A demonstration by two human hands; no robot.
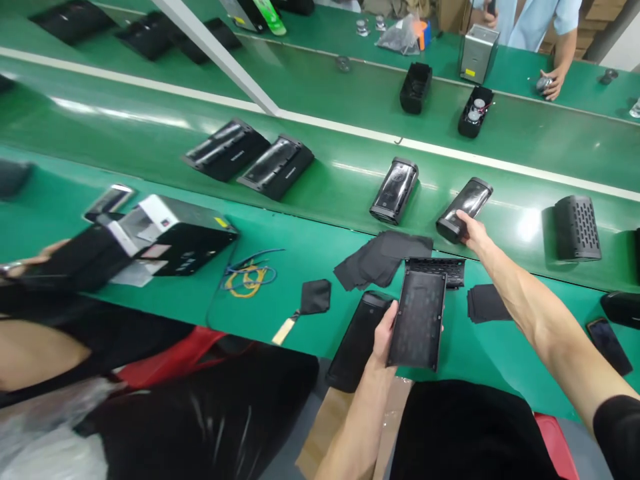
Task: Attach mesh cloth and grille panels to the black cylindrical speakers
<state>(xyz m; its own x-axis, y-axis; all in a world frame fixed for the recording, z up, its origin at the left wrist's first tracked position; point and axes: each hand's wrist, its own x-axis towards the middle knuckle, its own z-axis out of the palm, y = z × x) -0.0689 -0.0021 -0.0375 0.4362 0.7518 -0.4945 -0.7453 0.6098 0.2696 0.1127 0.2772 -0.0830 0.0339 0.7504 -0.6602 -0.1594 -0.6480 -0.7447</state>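
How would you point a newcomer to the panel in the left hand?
Start at the green workbench nearest the camera wearer. Close to its front edge, the wearer's left hand grips a black rectangular panel. Unlike the rounded black case to its left and the slotted piece just beyond it, this one is held in the hand, its broad, flat face showing.

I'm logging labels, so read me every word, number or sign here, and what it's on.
Nothing is legible.
White lettering on two black casings on the belt: too blurred.
Yellow labels on three boxy machines: too small.
White marks on the nearest machine's dark side: too blurred.
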